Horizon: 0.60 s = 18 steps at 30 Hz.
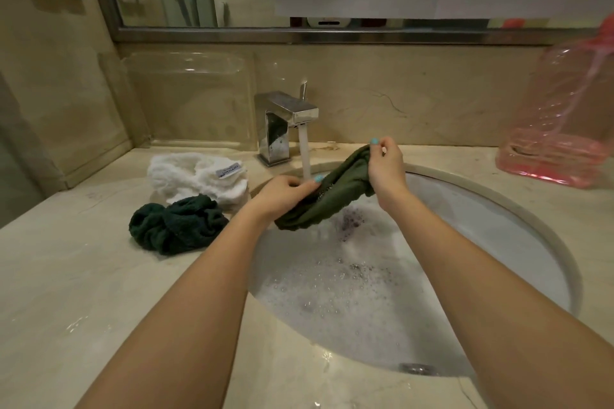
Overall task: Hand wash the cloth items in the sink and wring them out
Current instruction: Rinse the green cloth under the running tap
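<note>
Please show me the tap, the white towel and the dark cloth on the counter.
tap (285,106): head view, top of the metal spout.
white towel (189,176): head view, its fluffy middle.
dark cloth (176,226): head view, middle of the crumpled bundle.

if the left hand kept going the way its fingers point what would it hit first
Left hand points right, into the green cloth it pinches; past that, probably the right hand, though depth is unclear.

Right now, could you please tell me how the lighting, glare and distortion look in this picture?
Head view: warm, dim light; wide-angle bending curves the mirror frame; glints on the tap; the green cloth, gripped by left hand and right hand, looks sharp; the pink bag at the right edge looks slightly soft.
</note>
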Available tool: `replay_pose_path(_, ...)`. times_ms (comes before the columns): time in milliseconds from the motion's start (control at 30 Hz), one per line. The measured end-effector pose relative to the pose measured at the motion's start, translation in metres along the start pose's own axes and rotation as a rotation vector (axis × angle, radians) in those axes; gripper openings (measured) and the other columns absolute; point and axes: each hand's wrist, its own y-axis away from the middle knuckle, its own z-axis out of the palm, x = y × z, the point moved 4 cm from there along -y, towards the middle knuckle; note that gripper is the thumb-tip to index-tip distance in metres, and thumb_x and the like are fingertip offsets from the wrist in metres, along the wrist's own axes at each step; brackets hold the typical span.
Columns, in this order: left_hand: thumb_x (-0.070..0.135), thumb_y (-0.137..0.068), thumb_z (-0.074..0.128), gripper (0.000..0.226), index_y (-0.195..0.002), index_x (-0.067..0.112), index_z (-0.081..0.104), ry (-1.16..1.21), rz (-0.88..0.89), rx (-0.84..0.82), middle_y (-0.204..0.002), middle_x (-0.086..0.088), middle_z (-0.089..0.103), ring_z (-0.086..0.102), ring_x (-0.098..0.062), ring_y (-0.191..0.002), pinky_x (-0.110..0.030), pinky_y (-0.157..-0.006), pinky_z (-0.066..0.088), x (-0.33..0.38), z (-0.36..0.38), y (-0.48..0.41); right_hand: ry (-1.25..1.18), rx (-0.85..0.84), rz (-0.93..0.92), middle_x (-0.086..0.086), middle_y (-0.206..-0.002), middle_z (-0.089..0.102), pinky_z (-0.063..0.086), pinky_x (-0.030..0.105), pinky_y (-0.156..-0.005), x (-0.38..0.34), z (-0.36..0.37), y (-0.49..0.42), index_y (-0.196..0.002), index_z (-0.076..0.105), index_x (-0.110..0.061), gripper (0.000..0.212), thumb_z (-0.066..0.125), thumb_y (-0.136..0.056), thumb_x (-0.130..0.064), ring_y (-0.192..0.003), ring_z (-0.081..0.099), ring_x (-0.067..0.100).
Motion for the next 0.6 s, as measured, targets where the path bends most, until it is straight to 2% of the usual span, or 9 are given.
replay_pose_path(100, 0.054, -0.097, 0.046, 0.038, -0.110, 0.021, 0.061, 0.128, -0.020, -0.036, -0.112, -0.011, 0.066, 0.065, -0.025, -0.102, -0.040, -0.095, 0.052, -0.002, 0.001, -0.002, -0.195, -0.076, 0.219, 0.007, -0.092, 0.056, 0.051, 0.037, -0.077, 0.002, 0.012, 0.003, -0.101, 0.050, -0.012, 0.032, 0.032, -0.105, -0.039, -0.083, 0.056, 0.020)
replay_pose_path(133, 0.054, -0.096, 0.047, 0.034, -0.108, 0.024, 0.059, 0.198, -0.038, -0.053, -0.113, -0.009, 0.066, 0.065, -0.025, -0.105, -0.042, -0.098, 0.052, -0.003, 0.001, -0.003, -0.289, -0.133, 0.296, 0.009, -0.096, 0.059, 0.053, 0.037, -0.079, 0.001, 0.019, 0.005, -0.104, 0.053, -0.011, 0.036, 0.033, -0.104, -0.041, -0.087, 0.059, 0.021)
replay_pose_path(233, 0.052, -0.092, 0.056, 0.038, -0.111, 0.019, 0.061, 0.316, -0.117, -0.152, -0.112, -0.006, 0.069, 0.066, -0.022, -0.105, -0.040, -0.098, 0.052, -0.008, 0.003, -0.002, -0.423, -0.374, 0.368, 0.012, -0.102, 0.063, 0.056, 0.032, -0.072, -0.007, 0.035, 0.017, -0.104, 0.058, -0.009, 0.035, 0.041, -0.103, -0.039, -0.092, 0.063, 0.022)
replay_pose_path(333, 0.045, -0.093, 0.060, 0.043, -0.121, 0.012, 0.061, 0.368, -0.120, -0.121, -0.112, -0.008, 0.070, 0.067, -0.022, -0.104, -0.037, -0.092, 0.054, -0.010, 0.000, -0.001, -0.432, -0.558, 0.301, 0.019, -0.114, 0.063, 0.057, 0.032, -0.072, -0.013, 0.046, 0.024, -0.119, 0.056, -0.002, 0.026, 0.052, -0.099, -0.018, -0.101, 0.064, 0.027)
replay_pose_path(400, 0.039, -0.095, 0.060, 0.037, -0.123, 0.013, 0.060, 0.551, -0.080, 0.002, -0.114, -0.010, 0.069, 0.066, -0.024, -0.104, -0.038, -0.090, 0.054, -0.008, -0.008, -0.002, -0.388, -0.497, 0.281, 0.017, -0.118, 0.061, 0.058, 0.036, -0.076, -0.011, 0.048, 0.021, -0.122, 0.053, -0.006, 0.025, 0.052, -0.098, -0.013, -0.104, 0.064, 0.028)
replay_pose_path(467, 0.034, -0.098, 0.056, 0.032, -0.123, 0.014, 0.059, 0.748, -0.056, 0.126, -0.115, -0.012, 0.067, 0.065, -0.026, -0.105, -0.039, -0.089, 0.055, -0.009, -0.016, -0.005, -0.220, -0.357, 0.246, 0.012, -0.117, 0.061, 0.056, 0.042, -0.087, -0.005, 0.045, 0.018, -0.118, 0.053, -0.016, 0.018, 0.051, -0.100, -0.019, -0.104, 0.062, 0.026)
replay_pose_path(533, 0.032, -0.100, 0.051, 0.029, -0.123, 0.016, 0.058, 0.816, -0.050, 0.198, -0.115, -0.011, 0.065, 0.064, -0.027, -0.105, -0.039, -0.083, 0.055, -0.010, -0.019, -0.008, -0.123, -0.333, 0.215, 0.011, -0.117, 0.063, 0.053, 0.046, -0.094, 0.000, 0.045, 0.017, -0.117, 0.055, -0.019, 0.019, 0.049, -0.101, -0.025, -0.105, 0.062, 0.027)
replay_pose_path(600, 0.033, -0.102, 0.048, 0.026, -0.121, 0.018, 0.056, 0.809, -0.052, 0.231, -0.116, -0.010, 0.063, 0.062, -0.027, -0.106, -0.040, -0.084, 0.054, -0.009, -0.018, -0.010, -0.183, -0.360, 0.227, 0.010, -0.113, 0.066, 0.054, 0.046, -0.093, -0.003, 0.048, 0.022, -0.116, 0.058, -0.018, 0.020, 0.046, -0.102, -0.026, -0.102, 0.065, 0.027)
